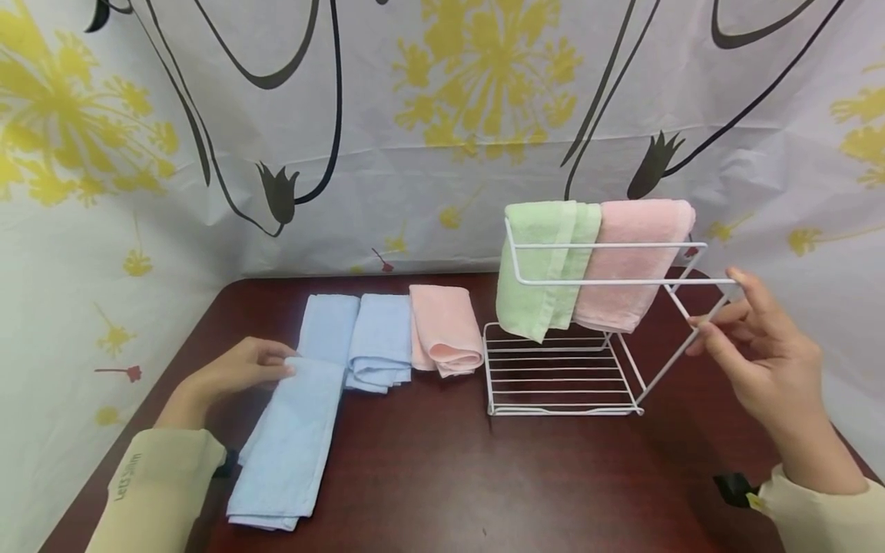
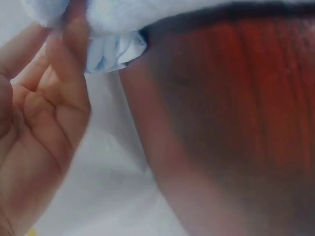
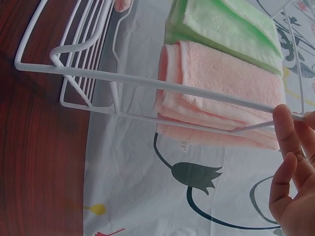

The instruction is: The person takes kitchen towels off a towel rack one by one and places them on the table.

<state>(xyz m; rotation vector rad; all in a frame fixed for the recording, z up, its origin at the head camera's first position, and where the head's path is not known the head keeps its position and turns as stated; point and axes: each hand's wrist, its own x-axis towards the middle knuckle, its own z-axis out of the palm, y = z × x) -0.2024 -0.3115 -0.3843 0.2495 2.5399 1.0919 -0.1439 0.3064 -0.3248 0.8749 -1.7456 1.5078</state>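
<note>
My left hand point(image 1: 238, 372) pinches the upper left corner of a folded light blue towel point(image 1: 290, 445), which stretches toward the near edge of the table. Close up in the left wrist view, thumb and fingers point(image 2: 74, 44) meet at the fluffy towel point(image 2: 123, 17). My right hand point(image 1: 774, 361) holds the right side of a white wire rack point(image 1: 622, 282), thumb and fingers at its slanted side bar. Over the rack's top hang a folded green towel point(image 1: 535, 269) and a folded pink towel point(image 1: 632, 265), side by side; the right wrist view shows both.
Behind the held towel lie another blue towel point(image 1: 328, 326), a folded blue one point(image 1: 380, 338) and a folded pink one point(image 1: 445, 326), in a row left of the rack. A patterned curtain point(image 1: 429, 192) stands behind the dark wooden table point(image 1: 525, 484).
</note>
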